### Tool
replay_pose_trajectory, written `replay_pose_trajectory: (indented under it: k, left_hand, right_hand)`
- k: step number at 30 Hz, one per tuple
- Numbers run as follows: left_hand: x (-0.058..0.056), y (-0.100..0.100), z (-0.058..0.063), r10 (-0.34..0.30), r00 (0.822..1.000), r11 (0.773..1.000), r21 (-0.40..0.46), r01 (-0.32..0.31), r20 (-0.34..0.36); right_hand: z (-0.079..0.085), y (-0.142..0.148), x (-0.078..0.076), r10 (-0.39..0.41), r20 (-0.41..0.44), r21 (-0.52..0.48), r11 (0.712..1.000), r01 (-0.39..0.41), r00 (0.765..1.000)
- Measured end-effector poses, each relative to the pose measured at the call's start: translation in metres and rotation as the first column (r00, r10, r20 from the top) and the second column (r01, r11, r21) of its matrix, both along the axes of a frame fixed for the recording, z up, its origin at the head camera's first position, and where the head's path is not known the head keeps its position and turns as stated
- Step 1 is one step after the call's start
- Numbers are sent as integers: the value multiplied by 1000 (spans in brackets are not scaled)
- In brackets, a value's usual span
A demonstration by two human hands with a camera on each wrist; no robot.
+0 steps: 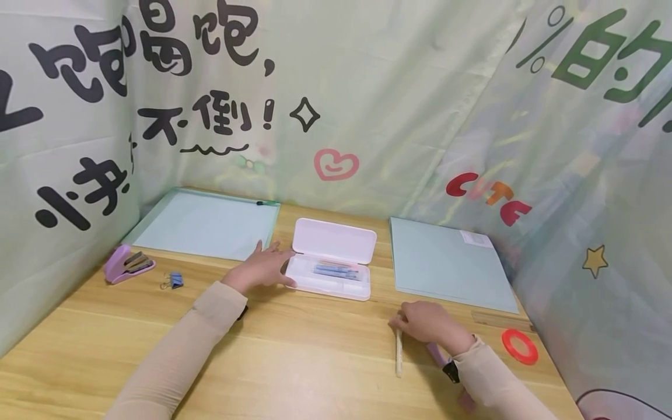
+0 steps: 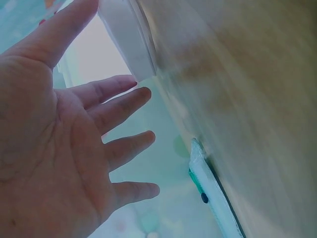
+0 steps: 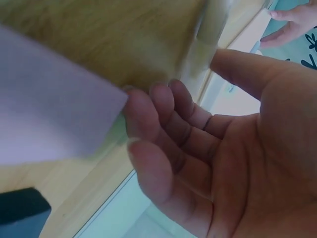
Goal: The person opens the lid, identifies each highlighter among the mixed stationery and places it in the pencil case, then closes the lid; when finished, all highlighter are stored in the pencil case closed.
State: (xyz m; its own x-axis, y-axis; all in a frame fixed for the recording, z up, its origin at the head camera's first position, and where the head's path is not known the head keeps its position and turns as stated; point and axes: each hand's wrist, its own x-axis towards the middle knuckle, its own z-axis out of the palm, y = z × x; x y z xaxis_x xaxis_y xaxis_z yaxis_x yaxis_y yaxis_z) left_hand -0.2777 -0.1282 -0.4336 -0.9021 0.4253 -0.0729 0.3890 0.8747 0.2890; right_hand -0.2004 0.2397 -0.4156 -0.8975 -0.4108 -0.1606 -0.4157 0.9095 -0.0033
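An open white pencil case (image 1: 328, 290) stands mid-table, its lid tipped back, with several slim pens (image 1: 336, 271) inside. At its left end my left hand (image 1: 262, 269) spreads its straight fingers, thumb and index finger right at the case's edges. In the left wrist view the palm (image 2: 54, 144) faces the camera with nothing gripped. To the right of the case, my right hand (image 1: 426, 321) pinches the upper end of a pale, slim, pen-like stick (image 1: 399, 356). Its fingers (image 3: 181, 131) are curled in the right wrist view. A lilac flat piece (image 1: 436, 353) lies partly hidden under the right forearm.
Pale blue folders lie at back left (image 1: 210, 224) and right (image 1: 446, 262). A lilac stapler-like object (image 1: 118, 265) and a blue binder clip (image 1: 176, 280) sit on the left. On the right are a ruler (image 1: 501, 321) and a red ring (image 1: 520, 346). Printed curtains (image 1: 394, 116) enclose the table.
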Motion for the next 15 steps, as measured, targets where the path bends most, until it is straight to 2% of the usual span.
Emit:
replay_pose_trajectory:
  k: [7, 11, 13, 15]
  left_hand:
    - [1, 0, 3, 3, 1000, 1000, -2, -3, 4]
    - [3, 1, 5, 2, 1000, 1000, 2, -2, 12]
    - [4, 1, 5, 4, 1000, 1000, 5, -4, 15]
    - [5, 1, 5, 7, 1000, 1000, 0, -7, 14]
  right_hand:
    - [2, -12, -3, 23, -40, -3, 1000, -23, 999]
    - [9, -23, -11, 71, -121, -11, 997, -73, 990]
    - [15, -31, -18, 114, -201, -17, 993, -120, 973]
    - [21, -39, -26, 181, -297, -5, 982, -191, 938]
